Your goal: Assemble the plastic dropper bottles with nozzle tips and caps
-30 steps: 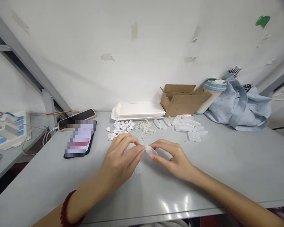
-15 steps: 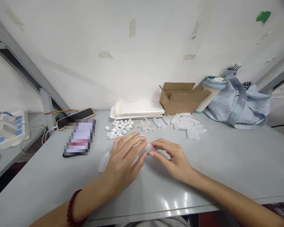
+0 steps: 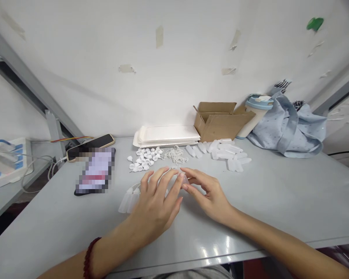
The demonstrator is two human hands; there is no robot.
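Bottle (image 3: pixel 185 179) just below the frame's centre, pinched between thumb and fingers of the right hand (image 3: pixel 211 195); left hand (image 3: pixel 153 202) splayed alongside, its hold unclear. Light, steady pressure should avoid squashing it.

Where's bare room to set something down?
Widest: the table right of the right hand, in front of the bag. Another: front left, between the nearer phone and red bracelet. Crowded: back centre, with caps, strings, tubes and box. More tubes crowd the left hand.
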